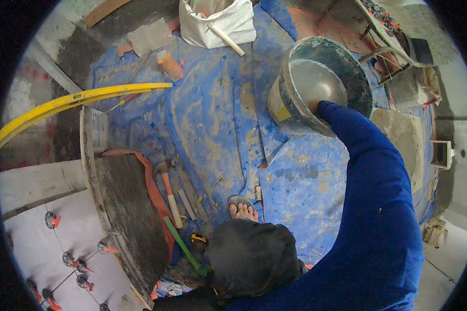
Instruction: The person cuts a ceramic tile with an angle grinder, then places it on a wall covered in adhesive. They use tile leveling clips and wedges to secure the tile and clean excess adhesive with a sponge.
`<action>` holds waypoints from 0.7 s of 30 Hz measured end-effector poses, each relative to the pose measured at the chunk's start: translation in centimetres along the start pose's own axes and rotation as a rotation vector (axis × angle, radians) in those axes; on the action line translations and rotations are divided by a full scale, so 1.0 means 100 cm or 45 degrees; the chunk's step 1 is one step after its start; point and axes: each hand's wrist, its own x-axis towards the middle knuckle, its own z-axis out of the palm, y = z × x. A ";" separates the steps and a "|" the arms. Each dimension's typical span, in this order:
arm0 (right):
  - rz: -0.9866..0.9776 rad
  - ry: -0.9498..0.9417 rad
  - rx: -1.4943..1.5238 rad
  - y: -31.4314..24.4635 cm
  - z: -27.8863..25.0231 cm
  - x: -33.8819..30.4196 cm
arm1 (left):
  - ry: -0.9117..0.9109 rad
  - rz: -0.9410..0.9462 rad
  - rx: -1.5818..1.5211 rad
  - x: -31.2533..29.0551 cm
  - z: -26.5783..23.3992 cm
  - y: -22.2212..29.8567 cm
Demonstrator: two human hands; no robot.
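Observation:
My right arm, in a blue sleeve, stretches out to a large dark bucket (284, 98) that holds greyish, cloudy liquid (316, 83). At the bucket's near rim a small part of my right hand (313, 107) shows. Its fingers are hidden, so whether they grip the rim or something inside cannot be made out. My left hand is outside the picture. On the blue sheet near my sandalled foot (243, 210) lie a hammer (172, 199), a green-handled tool (181, 243) and a tape measure (198, 240).
Tiles (52, 249) with red-and-black levelling clips lie at lower left, beside a dark board (129, 202). A yellow spirit level (83, 97) reaches in from the left. A white sack (218, 26) stands at the back, and a metal-framed stool (394, 57) at back right.

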 end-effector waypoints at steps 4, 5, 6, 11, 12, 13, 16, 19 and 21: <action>-0.033 0.023 0.007 0.004 0.002 0.001 | -0.189 0.086 0.220 -0.004 -0.010 0.017; -0.037 0.030 0.011 0.005 0.002 -0.001 | -0.231 0.182 0.199 -0.006 -0.007 0.023; -0.043 0.039 0.012 0.006 0.002 -0.002 | -0.272 0.273 0.177 -0.008 -0.002 0.029; -0.072 0.093 0.001 0.007 0.002 -0.005 | -0.341 0.424 0.278 -0.036 0.030 0.063; -0.083 0.110 0.012 0.007 0.001 -0.001 | -0.359 0.432 0.257 -0.042 0.034 0.070; -0.091 0.130 0.033 0.007 0.001 0.004 | -0.376 0.446 0.237 -0.046 0.038 0.077; -0.118 0.175 0.086 0.010 0.003 0.017 | -0.403 0.482 0.184 -0.053 0.044 0.090; -0.175 0.150 -0.061 0.015 0.009 0.024 | -0.456 0.560 0.181 -0.048 0.046 0.092; -0.189 0.156 -0.190 0.018 0.013 0.022 | -0.473 0.607 0.203 -0.043 0.046 0.089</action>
